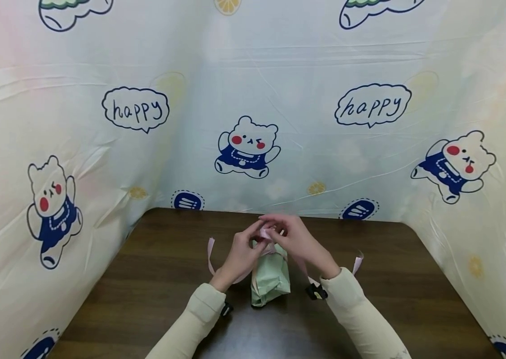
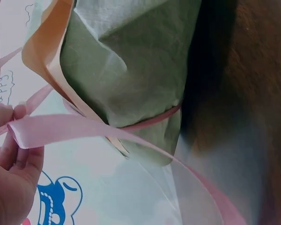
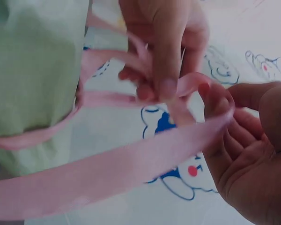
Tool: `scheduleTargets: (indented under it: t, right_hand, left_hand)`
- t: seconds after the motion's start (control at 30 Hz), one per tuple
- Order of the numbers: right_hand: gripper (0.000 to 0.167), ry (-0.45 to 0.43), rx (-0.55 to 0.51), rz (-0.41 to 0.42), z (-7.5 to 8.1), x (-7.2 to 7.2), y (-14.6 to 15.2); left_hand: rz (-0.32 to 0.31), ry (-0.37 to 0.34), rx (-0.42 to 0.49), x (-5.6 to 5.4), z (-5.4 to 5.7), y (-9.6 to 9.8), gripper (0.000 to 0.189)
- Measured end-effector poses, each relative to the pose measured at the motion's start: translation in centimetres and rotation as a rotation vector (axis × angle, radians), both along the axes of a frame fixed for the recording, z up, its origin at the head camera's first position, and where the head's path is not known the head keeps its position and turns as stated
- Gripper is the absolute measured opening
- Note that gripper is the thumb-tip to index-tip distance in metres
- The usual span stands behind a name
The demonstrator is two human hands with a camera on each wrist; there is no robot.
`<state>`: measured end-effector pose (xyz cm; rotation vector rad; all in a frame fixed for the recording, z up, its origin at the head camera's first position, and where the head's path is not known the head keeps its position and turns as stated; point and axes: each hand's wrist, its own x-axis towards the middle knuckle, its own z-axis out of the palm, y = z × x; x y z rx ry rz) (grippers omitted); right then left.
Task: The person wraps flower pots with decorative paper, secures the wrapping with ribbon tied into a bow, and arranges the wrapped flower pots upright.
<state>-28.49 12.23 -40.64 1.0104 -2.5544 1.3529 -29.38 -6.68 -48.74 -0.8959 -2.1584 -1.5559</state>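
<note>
A light green paper-wrapped package (image 1: 271,281) stands on the table in front of me, with a pink ribbon (image 3: 98,173) tied round it. In the left wrist view its paper (image 2: 131,61) shows a peach-coloured inner edge. My left hand (image 1: 241,257) pinches the ribbon between thumb and fingers just above the package's top. Close beside it, my right hand (image 1: 302,244) holds a loop of the same ribbon, which bends round its fingertips in the right wrist view. Both hands nearly meet there. The ribbon's long tails hang past both wrists.
A dark brown wooden table (image 1: 167,299) lies under the package. Behind it and at both sides hangs a pale cloth (image 1: 297,75) printed with bears and the word happy. One ribbon end (image 1: 210,249) stands out at the left, another (image 1: 358,263) at the right.
</note>
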Motion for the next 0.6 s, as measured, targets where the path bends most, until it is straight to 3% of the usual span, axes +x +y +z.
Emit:
scheduleTargets:
  t: [0.17, 0.3, 0.47, 0.6]
  right_hand:
    - [0.022, -0.066, 0.018, 0.048, -0.3, 2.0, -0.5]
    - [0.013, -0.068, 0.035, 0.056, -1.6, 2.8, -0.1]
    - [0.007, -0.081, 0.02, 0.018, -3.3, 2.4, 0.7]
    - [0.017, -0.135, 0.006, -0.063, -3.8, 1.8, 1.1]
  left_hand:
    - [0.005, -0.111, 0.027, 0.1, -0.3, -0.1, 0.025]
    - [-0.009, -0.196, 0.049, 0.2, -0.2, -0.1, 0.019]
    - [-0.067, -0.292, 0.085, 0.2, -0.1, -0.3, 0.019]
    - [-0.126, -0.343, 0.102, 0.4, 0.0, -0.4, 0.02]
